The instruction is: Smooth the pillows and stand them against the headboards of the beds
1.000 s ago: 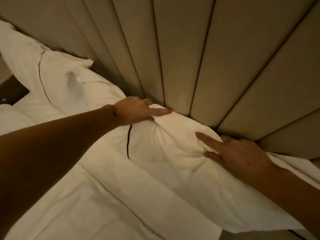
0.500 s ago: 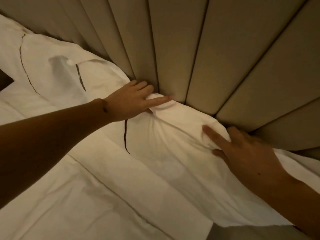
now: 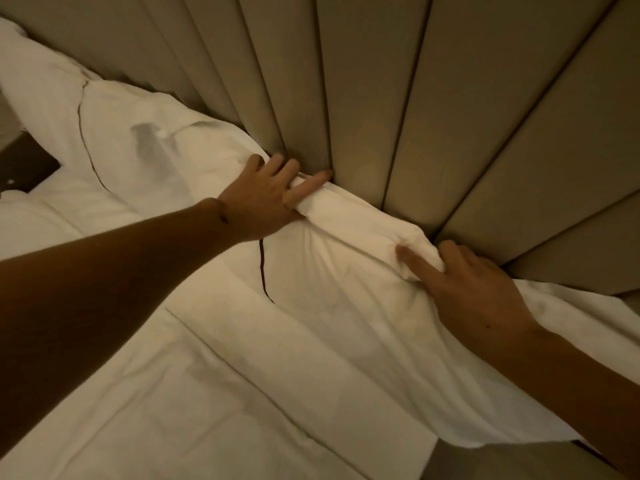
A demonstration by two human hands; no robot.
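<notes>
A white pillow (image 3: 346, 289) leans against the beige padded headboard (image 3: 363, 81), its top edge bunched into a roll. My left hand (image 3: 266, 199) grips the left end of that rolled edge, fingers curled over it and touching the headboard. My right hand (image 3: 467, 289) pinches the right end of the roll between thumb and fingers. A second white pillow (image 3: 121, 133) with a thin dark piping line lies to the left, also against the headboard.
White bedding (image 3: 207, 393) covers the mattress below the pillows. A dark bedside surface (image 3: 24, 164) shows at the left edge. A beige strip beside the bed (image 3: 502, 462) shows at the bottom right.
Both hands have gone from resting flat on the pillow to gripping its top edge, which is now bunched into a roll against the headboard.
</notes>
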